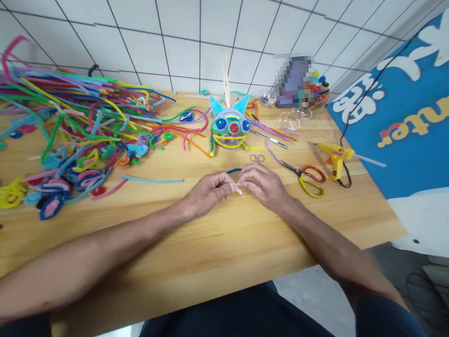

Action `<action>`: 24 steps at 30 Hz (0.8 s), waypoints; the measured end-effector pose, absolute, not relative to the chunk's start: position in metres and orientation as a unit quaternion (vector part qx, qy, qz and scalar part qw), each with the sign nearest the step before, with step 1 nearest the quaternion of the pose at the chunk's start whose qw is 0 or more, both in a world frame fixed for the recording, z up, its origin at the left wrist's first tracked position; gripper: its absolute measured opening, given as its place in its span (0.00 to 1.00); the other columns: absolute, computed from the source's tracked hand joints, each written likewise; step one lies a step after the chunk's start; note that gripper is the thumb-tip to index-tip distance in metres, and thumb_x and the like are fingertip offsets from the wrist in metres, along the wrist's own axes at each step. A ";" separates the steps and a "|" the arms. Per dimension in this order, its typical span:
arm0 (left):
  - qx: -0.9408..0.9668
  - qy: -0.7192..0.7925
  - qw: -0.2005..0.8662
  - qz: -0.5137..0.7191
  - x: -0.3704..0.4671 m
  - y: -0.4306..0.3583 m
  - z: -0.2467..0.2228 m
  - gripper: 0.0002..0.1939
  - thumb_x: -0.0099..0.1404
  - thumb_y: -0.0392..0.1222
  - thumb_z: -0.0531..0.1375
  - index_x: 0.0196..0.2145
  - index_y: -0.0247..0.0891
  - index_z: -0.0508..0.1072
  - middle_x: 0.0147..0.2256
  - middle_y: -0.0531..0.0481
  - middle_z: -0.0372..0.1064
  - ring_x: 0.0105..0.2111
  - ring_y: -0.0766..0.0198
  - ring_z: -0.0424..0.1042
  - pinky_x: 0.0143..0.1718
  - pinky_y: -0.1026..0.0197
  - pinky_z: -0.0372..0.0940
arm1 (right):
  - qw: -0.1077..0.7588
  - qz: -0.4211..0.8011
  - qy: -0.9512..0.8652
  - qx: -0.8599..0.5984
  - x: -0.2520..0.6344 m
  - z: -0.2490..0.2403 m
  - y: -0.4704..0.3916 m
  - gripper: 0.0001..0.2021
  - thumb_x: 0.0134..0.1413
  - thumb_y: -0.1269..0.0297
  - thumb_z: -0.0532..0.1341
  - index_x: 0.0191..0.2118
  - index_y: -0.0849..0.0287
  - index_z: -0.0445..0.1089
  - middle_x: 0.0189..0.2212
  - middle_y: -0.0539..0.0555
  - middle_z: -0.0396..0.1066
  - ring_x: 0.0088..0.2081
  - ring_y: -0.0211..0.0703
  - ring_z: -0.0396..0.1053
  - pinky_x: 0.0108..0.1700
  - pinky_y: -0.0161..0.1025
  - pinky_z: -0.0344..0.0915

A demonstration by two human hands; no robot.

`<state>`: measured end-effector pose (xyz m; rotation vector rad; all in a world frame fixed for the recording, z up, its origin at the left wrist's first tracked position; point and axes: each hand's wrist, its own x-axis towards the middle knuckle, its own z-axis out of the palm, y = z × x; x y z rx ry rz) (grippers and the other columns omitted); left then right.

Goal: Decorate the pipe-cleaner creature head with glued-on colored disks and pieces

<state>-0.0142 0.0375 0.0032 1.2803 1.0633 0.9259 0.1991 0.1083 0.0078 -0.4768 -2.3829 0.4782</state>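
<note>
My left hand and my right hand meet over the middle of the table. Between their fingertips is a small pale pink pipe cleaner piece, mostly covered by the fingers. Both hands are closed in a pinch on it. Just behind them lies a dark blue pipe cleaner, partly hidden. Farther back stands a round creature figure with blue pointed ears, blue eyes, a red nose and a clear body banded in yellow. To the right of my right hand lie scissors with red and yellow handles.
A large heap of coloured pipe cleaners fills the back left. One light blue pipe cleaner lies left of my hands. A yellow glue gun with a cord rests at the right. Clear plastic balls sit at the back right.
</note>
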 end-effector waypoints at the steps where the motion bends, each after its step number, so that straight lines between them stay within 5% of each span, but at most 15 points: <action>1: 0.557 0.451 0.578 0.389 -0.015 0.038 0.003 0.14 0.64 0.51 0.61 0.31 0.37 0.72 0.24 0.57 0.62 0.25 0.69 0.57 0.28 0.64 0.53 | 0.319 0.184 -0.912 -0.178 0.200 0.008 0.110 0.05 0.70 0.70 0.59 0.42 0.55 0.73 0.41 0.55 0.77 0.45 0.43 0.75 0.48 0.41 0.72; 16: 0.446 0.475 0.604 0.458 -0.012 0.039 0.001 0.13 0.62 0.49 0.65 0.30 0.37 0.70 0.21 0.58 0.60 0.20 0.72 0.55 0.22 0.65 0.51 | 0.356 0.132 -0.899 -0.218 0.198 0.011 0.098 0.08 0.62 0.64 0.66 0.46 0.52 0.70 0.40 0.55 0.77 0.43 0.50 0.76 0.46 0.47 0.73; 24: 0.475 0.474 0.593 0.445 -0.011 0.037 -0.001 0.14 0.61 0.51 0.65 0.30 0.36 0.72 0.25 0.54 0.67 0.21 0.72 0.56 0.23 0.66 0.51 | 0.359 0.058 -0.904 -0.227 0.190 0.004 0.090 0.06 0.61 0.72 0.61 0.37 0.52 0.71 0.32 0.52 0.78 0.35 0.46 0.75 0.39 0.44 0.70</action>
